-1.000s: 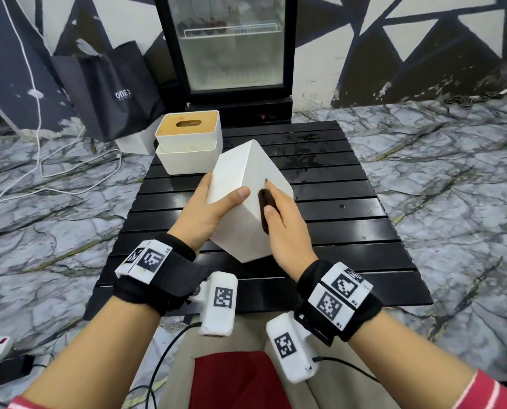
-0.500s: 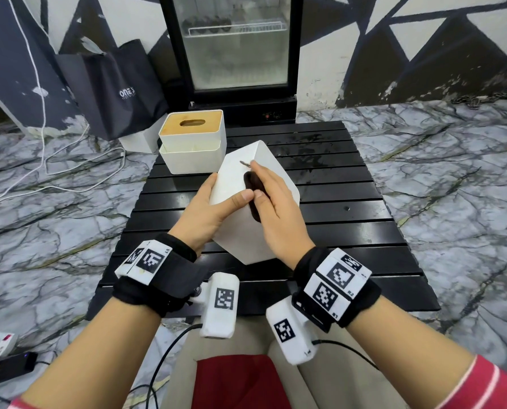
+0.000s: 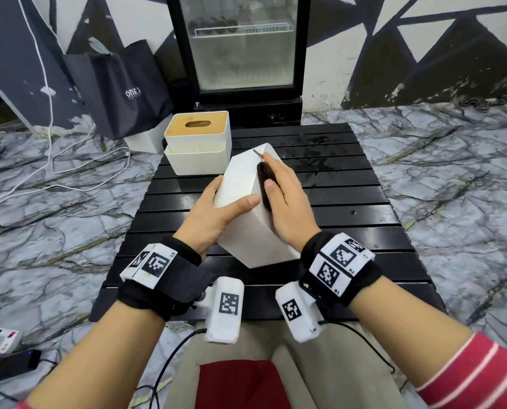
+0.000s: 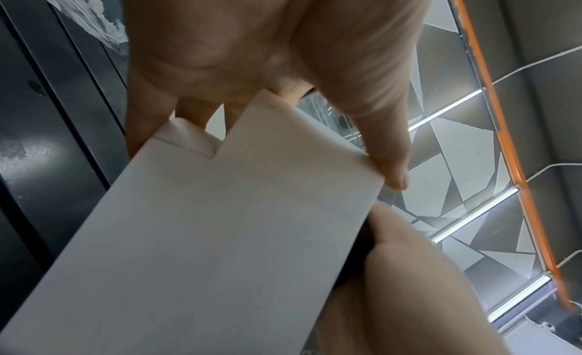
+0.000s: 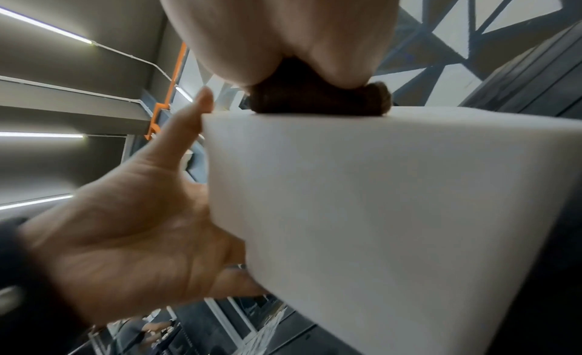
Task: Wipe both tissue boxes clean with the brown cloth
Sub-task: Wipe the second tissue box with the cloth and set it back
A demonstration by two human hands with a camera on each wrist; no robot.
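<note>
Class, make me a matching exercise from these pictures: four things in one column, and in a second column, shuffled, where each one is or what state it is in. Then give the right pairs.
Things
1. plain white tissue box
2. brown cloth
3. tissue box with wooden lid
4. black bag

Places or states
A. on the floor beside the fridge
B. standing at the table's far left corner
C. tilted, gripped by the left hand
D. pressed against a white side by the right hand

Pairs: 1-C, 2-D, 3-B, 4-A
</note>
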